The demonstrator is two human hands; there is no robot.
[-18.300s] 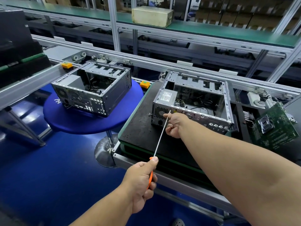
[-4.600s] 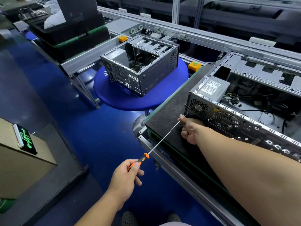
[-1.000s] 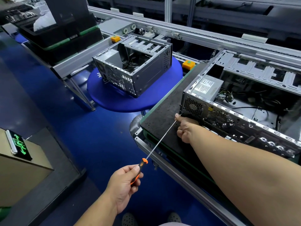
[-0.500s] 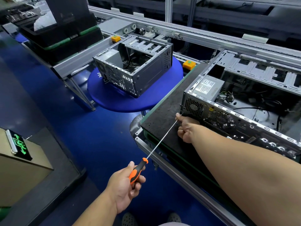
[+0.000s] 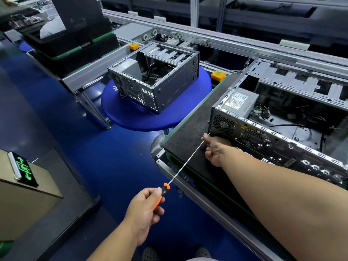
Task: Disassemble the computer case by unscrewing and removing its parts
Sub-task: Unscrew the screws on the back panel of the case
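My left hand (image 5: 144, 210) curls around a long, thin-shafted screwdriver with an orange-and-black handle (image 5: 185, 163). My right arm stretches forward, and my right hand (image 5: 214, 148) has its fingers folded, pinching the shaft near its tip.

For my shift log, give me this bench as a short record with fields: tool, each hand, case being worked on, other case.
tool: long screwdriver, tip at rear corner of near case
left hand: grips orange handle
right hand: fingers curled by the shaft near the tip
near case: open, on dark mat
other case: open, on blue round table
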